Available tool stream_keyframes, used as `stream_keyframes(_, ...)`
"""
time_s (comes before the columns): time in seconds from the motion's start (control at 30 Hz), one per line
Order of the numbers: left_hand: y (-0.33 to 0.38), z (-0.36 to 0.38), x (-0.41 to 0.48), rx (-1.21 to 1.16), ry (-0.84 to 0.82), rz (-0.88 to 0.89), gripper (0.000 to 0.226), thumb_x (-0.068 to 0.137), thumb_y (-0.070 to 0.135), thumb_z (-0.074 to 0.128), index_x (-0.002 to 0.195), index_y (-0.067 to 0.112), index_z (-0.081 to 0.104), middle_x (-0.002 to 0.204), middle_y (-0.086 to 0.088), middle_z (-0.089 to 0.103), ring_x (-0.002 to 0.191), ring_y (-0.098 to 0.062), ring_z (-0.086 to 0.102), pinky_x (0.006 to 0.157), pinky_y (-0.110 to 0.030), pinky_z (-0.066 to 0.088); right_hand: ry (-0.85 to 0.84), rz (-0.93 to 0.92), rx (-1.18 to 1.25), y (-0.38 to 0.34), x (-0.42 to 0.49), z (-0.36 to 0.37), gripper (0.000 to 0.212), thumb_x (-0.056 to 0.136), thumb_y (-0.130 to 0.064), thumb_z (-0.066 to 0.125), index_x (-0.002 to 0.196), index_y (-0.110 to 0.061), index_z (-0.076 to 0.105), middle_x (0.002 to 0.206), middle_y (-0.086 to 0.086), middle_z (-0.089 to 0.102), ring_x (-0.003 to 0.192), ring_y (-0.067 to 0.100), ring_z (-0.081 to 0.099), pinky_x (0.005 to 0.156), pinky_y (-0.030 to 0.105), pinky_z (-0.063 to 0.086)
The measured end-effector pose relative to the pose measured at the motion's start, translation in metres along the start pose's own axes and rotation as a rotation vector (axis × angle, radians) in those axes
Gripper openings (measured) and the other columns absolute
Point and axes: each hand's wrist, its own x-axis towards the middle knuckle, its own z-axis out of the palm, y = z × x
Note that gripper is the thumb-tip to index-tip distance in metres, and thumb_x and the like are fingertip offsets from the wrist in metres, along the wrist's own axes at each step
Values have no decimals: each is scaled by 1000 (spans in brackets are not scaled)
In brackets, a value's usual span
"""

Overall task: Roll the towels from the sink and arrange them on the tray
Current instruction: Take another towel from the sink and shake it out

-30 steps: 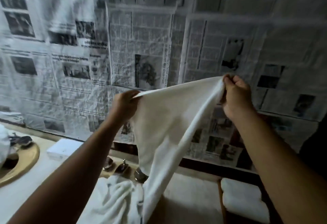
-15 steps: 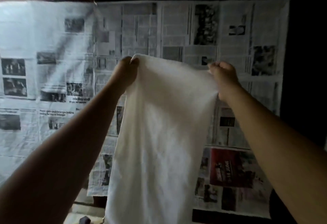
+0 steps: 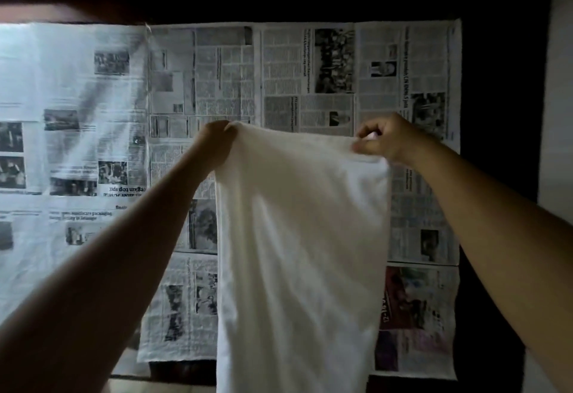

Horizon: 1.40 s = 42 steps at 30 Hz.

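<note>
A white towel (image 3: 297,253) hangs spread out in front of me, running down past the bottom of the view. My left hand (image 3: 215,141) pinches its top left corner. My right hand (image 3: 389,138) grips the top edge near the right corner, fingers curled over the cloth. Both arms are raised and stretched forward. The sink and the tray are out of view.
Sheets of newspaper (image 3: 310,76) cover the wall or mirror straight ahead, inside a dark frame (image 3: 496,113). A pale wall (image 3: 558,98) stands at the far right. A strip of counter (image 3: 161,388) shows at the bottom edge.
The view has tilted upward, so the sink, the towels in it and the rolled towels have left the frame. Both hands lifted the towel and pulled its top edge wider and level.
</note>
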Motion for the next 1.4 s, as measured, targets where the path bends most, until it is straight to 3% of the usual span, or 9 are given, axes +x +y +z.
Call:
stream_keyframes(0.13,-16,4,-13,-52,-8,-49,26,101,19,59,120,6,72,103,-16,70,94,-32,68,83,-54,61,63,4,-248,24,-4,5,13,84,-26,82,84,-23,69,96,-6,63,94,16,61,82,30,43)
stream_keyframes(0.3,-38,0,-30,-372,-184,-128,15,92,23,72,104,14,75,97,-10,77,94,-29,75,75,-41,62,160,63,-484,45,-13,21,20,79,-31,85,94,-21,79,101,2,75,87,20,68,85,37,57)
stream_keyframes(0.53,-36,11,-36,-634,-219,-132,19,105,13,51,92,9,65,78,-3,57,73,-19,57,68,-35,51,254,266,-161,35,-15,43,7,90,-18,66,85,-15,69,73,7,74,62,20,73,58,39,64)
stream_keyframes(0.67,-15,19,-45,-716,-159,-108,24,107,10,45,94,8,64,73,-4,56,66,-16,53,57,-27,44,226,371,202,17,-19,38,27,88,-43,64,97,-18,68,73,6,76,65,21,75,63,37,63)
stream_keyframes(0.77,-3,20,-51,-760,-232,-78,22,106,7,42,98,6,62,79,-6,50,69,-15,50,55,-23,42,206,333,203,9,-14,41,6,90,-22,67,94,-18,69,89,9,76,72,23,75,56,29,58)
stream_keyframes(0.9,7,26,-57,-731,-297,48,20,103,3,47,93,5,64,80,-4,54,73,-13,52,61,-20,46,50,188,171,-1,-11,47,24,90,-7,68,100,-28,62,109,5,69,94,29,68,56,33,57)
stream_keyframes(1.1,2,47,-66,-569,-259,236,10,94,4,66,93,11,73,83,-1,72,78,-13,65,69,-26,56,-123,-47,168,-25,-21,58,30,87,-9,76,100,-27,55,90,0,78,94,25,73,89,50,57)
stream_keyframes(1.33,4,62,-71,-661,-282,231,30,79,21,76,108,11,73,102,4,76,99,-16,70,88,-35,57,2,-161,112,-43,-31,67,19,84,-19,82,85,-16,63,71,-2,76,70,9,72,70,28,53)
stream_keyframes(1.4,5,63,-72,-701,-417,152,12,88,17,68,99,11,69,112,3,73,101,-18,71,83,-34,58,-22,-168,110,-44,-32,67,18,83,-21,83,81,-17,65,72,-3,76,71,9,72,71,29,54)
